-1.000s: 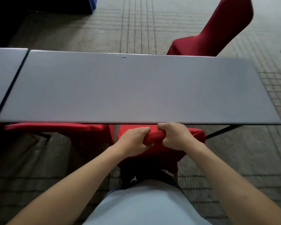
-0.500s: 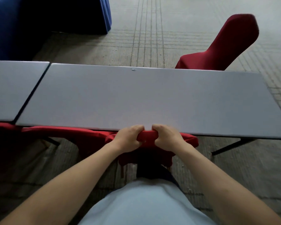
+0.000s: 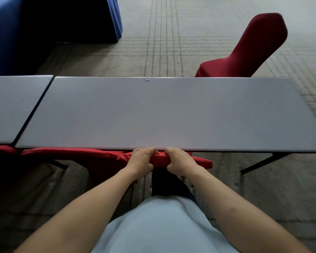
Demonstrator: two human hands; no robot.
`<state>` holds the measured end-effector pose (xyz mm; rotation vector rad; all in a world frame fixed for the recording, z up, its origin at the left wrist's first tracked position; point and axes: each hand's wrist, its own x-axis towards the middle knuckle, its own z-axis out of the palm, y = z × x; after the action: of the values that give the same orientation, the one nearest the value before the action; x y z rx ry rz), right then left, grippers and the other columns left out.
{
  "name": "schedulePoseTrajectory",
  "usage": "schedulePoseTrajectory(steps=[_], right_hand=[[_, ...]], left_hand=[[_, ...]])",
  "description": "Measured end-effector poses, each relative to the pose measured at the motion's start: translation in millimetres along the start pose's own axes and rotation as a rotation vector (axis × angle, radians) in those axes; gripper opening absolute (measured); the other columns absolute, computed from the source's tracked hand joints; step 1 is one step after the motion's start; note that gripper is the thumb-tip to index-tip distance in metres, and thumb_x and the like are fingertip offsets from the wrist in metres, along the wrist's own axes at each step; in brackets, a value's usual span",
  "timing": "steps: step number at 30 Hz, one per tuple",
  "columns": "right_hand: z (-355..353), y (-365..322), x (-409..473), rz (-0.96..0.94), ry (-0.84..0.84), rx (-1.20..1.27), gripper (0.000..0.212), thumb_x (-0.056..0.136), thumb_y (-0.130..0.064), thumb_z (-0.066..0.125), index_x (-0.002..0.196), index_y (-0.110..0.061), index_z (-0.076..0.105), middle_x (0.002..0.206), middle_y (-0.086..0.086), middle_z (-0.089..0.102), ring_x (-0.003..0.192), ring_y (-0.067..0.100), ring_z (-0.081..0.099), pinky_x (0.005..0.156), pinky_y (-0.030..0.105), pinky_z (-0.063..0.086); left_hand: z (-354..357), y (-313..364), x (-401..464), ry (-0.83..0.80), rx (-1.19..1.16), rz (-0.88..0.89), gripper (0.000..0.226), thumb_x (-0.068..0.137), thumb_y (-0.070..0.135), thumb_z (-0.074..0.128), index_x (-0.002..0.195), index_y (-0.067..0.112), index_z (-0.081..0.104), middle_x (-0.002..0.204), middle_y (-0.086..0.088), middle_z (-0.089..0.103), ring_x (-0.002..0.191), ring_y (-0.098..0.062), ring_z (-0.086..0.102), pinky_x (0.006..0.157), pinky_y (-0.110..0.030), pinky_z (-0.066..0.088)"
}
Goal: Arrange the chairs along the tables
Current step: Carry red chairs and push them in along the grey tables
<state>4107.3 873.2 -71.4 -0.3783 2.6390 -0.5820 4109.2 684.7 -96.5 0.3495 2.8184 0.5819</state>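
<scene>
1. So, both hands are on the same red chair (image 3: 199,162): the left hand (image 3: 141,161) and right hand (image 3: 179,161) sit side by side, almost touching, each curled tight around the top edge of its backrest.
2. That chair is tucked right up against the near edge of the grey table (image 3: 162,114), with the knuckles just about touching the table's lip. Seat is hidden under the tabletop.
3. Just left of it there's a second red chair (image 3: 71,154), backrest also close to the same near edge, and a sliver of more red further left under the neighbouring table (image 3: 13,106).
4. The two tables are end to end with a thin dark gap between them.
5. Across on the far side, a third red chair (image 3: 248,50) stands toward the right end, its seat meeting the far edge and its back leaning away.
6. A blue draped table (image 3: 115,19) sits top left on the tiled floor (image 3: 171,42).
</scene>
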Motion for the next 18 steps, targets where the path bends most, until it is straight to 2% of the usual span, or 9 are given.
schedulePoseTrajectory(steps=[5, 9, 12, 14, 16, 18], right_hand=[[0.8, -1.0, 11.9, 0.011, -0.022, 0.010, 0.031, 0.072, -0.016, 0.060, 0.102, -0.019, 0.056, 0.107, 0.008, 0.066, 0.102, 0.031, 0.062, 0.084, 0.036, 0.048], [8.5, 0.4, 21.6, 0.011, -0.052, -0.011, 0.034, 0.076, -0.018, 0.061, 0.109, -0.017, 0.055, 0.113, 0.008, 0.063, 0.107, 0.031, 0.059, 0.090, 0.038, 0.047], [21.5, 9.4, 26.9, 0.019, -0.083, -0.067, 0.049, 0.080, -0.024, 0.062, 0.127, -0.015, 0.052, 0.127, 0.008, 0.057, 0.120, 0.031, 0.053, 0.101, 0.039, 0.043], [29.2, 18.3, 30.2, 0.045, -0.081, -0.068, 0.061, 0.081, -0.027, 0.061, 0.140, -0.017, 0.047, 0.137, 0.008, 0.053, 0.129, 0.029, 0.049, 0.110, 0.039, 0.037], [34.2, 26.5, 30.1, 0.053, -0.058, -0.076, 0.072, 0.082, -0.028, 0.061, 0.150, -0.022, 0.037, 0.146, 0.005, 0.047, 0.138, 0.026, 0.041, 0.118, 0.038, 0.026], [40.6, 34.2, 26.2, 0.068, -0.047, -0.107, 0.079, 0.081, -0.029, 0.061, 0.153, -0.029, 0.028, 0.153, 0.001, 0.037, 0.146, 0.023, 0.029, 0.123, 0.041, 0.014]], left_hand=[[6.4, -11.7, 12.3, 0.013, -0.003, -0.064, 0.041, 0.068, 0.033, 0.069, 0.108, 0.035, 0.062, 0.104, 0.010, 0.070, 0.104, -0.018, 0.063, 0.095, -0.035, 0.042], [6.8, -16.9, 18.9, -0.013, 0.018, -0.089, 0.039, 0.075, 0.032, 0.070, 0.114, 0.032, 0.062, 0.114, 0.006, 0.068, 0.112, -0.020, 0.059, 0.098, -0.033, 0.036], [17.5, -22.0, 20.1, -0.116, 0.110, -0.128, 0.060, 0.076, 0.043, 0.072, 0.131, 0.029, 0.052, 0.131, 0.003, 0.060, 0.127, -0.021, 0.050, 0.109, -0.034, 0.031], [27.0, -24.6, 20.8, -0.214, 0.139, -0.186, 0.082, 0.076, 0.058, 0.069, 0.145, 0.027, 0.038, 0.148, 0.001, 0.045, 0.140, -0.021, 0.036, 0.117, -0.042, 0.024], [31.0, -21.0, 23.0, -0.267, 0.117, -0.246, 0.095, 0.079, 0.073, 0.058, 0.153, 0.024, 0.023, 0.159, 0.000, 0.027, 0.149, -0.022, 0.018, 0.121, -0.049, 0.013], [31.8, -15.1, 26.1, -0.295, 0.058, -0.300, 0.101, 0.078, 0.086, 0.041, 0.155, 0.024, 0.018, 0.162, 0.002, 0.018, 0.152, -0.021, 0.007, 0.121, -0.054, 0.004]])
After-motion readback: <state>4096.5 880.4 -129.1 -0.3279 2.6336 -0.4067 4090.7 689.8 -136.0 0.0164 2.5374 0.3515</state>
